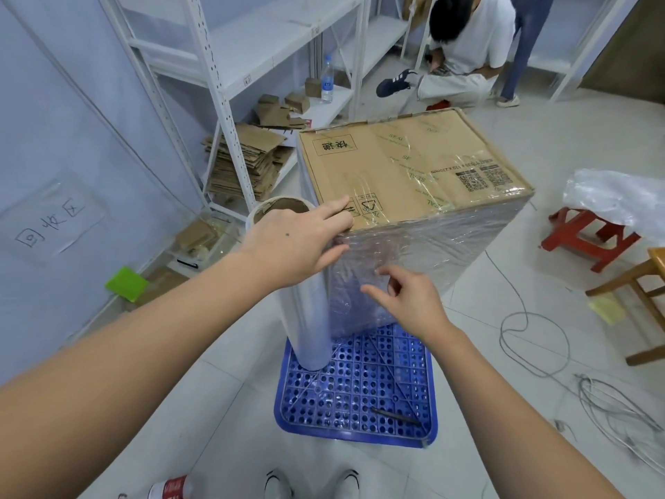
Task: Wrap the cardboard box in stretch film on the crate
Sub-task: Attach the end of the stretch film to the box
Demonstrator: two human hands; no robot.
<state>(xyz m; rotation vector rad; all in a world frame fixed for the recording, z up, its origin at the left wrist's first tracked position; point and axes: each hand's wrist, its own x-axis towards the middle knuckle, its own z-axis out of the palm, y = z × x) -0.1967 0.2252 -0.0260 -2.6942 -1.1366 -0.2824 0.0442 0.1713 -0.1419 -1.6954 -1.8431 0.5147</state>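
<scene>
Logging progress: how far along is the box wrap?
Done: the brown cardboard box on the blue perforated plastic crate has clear film around the sides in view. In hand: the left hand rests at the box's near top corner beside the upright white stretch film roll; the right hand pinches at the film on the side. Left: the top looks mostly bare, and the film looks uncut.

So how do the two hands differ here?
The left hand lies over the top corner of the box, fingers straight; the right hand is lower, at the wrapped side, fingers curled as if pinching the film. The left hand also rests against the roll; the right is clear of it. Both touch the box.
</scene>
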